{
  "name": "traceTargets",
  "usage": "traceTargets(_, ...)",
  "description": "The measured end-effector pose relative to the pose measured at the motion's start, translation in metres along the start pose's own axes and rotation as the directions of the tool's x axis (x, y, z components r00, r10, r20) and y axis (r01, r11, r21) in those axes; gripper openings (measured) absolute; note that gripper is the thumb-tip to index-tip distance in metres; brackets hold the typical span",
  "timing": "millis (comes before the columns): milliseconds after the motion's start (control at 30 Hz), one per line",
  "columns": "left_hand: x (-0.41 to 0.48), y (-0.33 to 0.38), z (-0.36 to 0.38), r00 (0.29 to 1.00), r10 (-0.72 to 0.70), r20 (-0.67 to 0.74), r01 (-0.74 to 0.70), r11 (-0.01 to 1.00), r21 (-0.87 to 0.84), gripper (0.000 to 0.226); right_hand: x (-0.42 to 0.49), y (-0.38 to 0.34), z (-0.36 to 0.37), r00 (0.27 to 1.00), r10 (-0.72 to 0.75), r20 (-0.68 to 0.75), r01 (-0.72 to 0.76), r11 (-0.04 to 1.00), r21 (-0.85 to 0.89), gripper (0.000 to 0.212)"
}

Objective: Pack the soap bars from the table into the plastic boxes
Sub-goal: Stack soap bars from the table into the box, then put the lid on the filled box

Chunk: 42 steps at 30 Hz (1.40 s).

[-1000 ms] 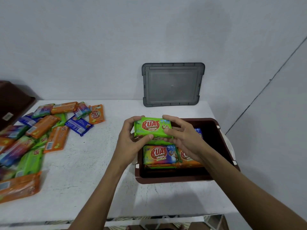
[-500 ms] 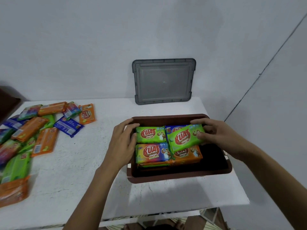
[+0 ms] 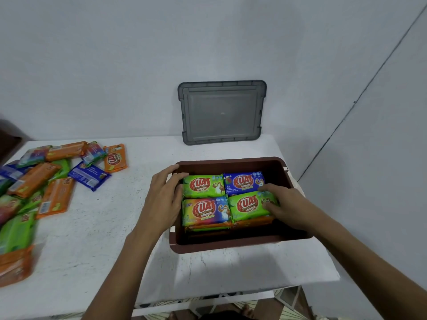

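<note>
Box interior: wrapped soap bars (image 3: pixel 205 210) are filling the brown plastic box (image 3: pixel 231 247), leaving a dark gap along its near wall.
Box sides: left hand (image 3: pixel 161 199) and right hand (image 3: pixel 285 204) are blocking both.
Table middle: white tabletop (image 3: pixel 111 227) is lying bare beside the box.

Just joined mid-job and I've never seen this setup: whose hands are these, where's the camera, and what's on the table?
No machine here: a person works with bare hands, and all pictures come from one camera on their head, looking down. The left hand rests on the left rim of the brown box. The right hand holds the end of a green soap bar lying on the box's near right stack. More soap bars lie loose on the white table to the left. A grey lid leans against the wall.
</note>
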State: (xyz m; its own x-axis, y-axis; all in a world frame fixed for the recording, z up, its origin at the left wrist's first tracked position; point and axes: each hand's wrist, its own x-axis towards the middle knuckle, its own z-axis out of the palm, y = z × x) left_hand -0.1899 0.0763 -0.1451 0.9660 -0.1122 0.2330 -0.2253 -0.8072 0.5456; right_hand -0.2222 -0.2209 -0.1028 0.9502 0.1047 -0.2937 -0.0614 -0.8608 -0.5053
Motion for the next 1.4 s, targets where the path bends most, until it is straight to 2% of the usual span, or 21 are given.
traceTargets(100,0.0,0.001,-0.001,1.0,-0.005,0.006,0.005,1.0,0.004,0.031,-0.001,-0.002,0.007,0.999,-0.021,-0.026,0.019,0.995,-0.097,0.044)
traceTargets(300,0.0,0.007,-0.003,1.0,-0.028,0.013,0.027,0.999,0.03,0.031,-0.001,-0.003,0.012,0.998,-0.028,-0.05,0.023,0.995,-0.094,0.035)
traceTargets(400,0.002,0.006,-0.004,1.0,-0.024,0.019,0.022,0.998,0.061,0.031,-0.001,-0.003,0.013,0.998,-0.027,-0.055,0.022,0.995,-0.096,0.038)
traceTargets(633,0.011,0.007,-0.007,0.999,0.034,0.017,-0.037,0.985,0.167,0.031,0.008,0.001,0.0,0.998,-0.058,0.008,0.059,0.987,-0.149,0.039)
traceTargets(800,0.033,0.009,-0.009,0.998,0.062,-0.032,-0.053,0.972,0.23,0.029,0.033,-0.009,-0.029,0.986,-0.119,-0.118,0.095,0.977,-0.189,0.03)
traceTargets(1033,0.09,0.014,-0.003,0.999,-0.006,-0.046,0.014,0.984,0.179,0.031,0.095,-0.019,-0.07,0.941,-0.101,-0.322,0.105,0.994,-0.007,0.022)
traceTargets(1167,0.143,0.013,0.004,0.998,-0.067,-0.013,0.068,0.989,0.131,0.028,0.149,-0.01,-0.089,0.928,-0.034,-0.371,0.081,0.99,0.111,0.024)
traceTargets(1267,0.181,0.01,0.01,0.975,-0.222,0.026,0.219,0.972,0.082,0.035,0.188,0.0,-0.099,0.934,0.091,-0.347,0.009,0.961,0.275,0.028)
traceTargets(1400,0.216,0.005,0.02,0.905,-0.406,0.125,0.403,0.914,0.048,0.05,0.227,0.009,-0.108,0.95,0.247,-0.19,-0.126,0.863,0.489,0.054)
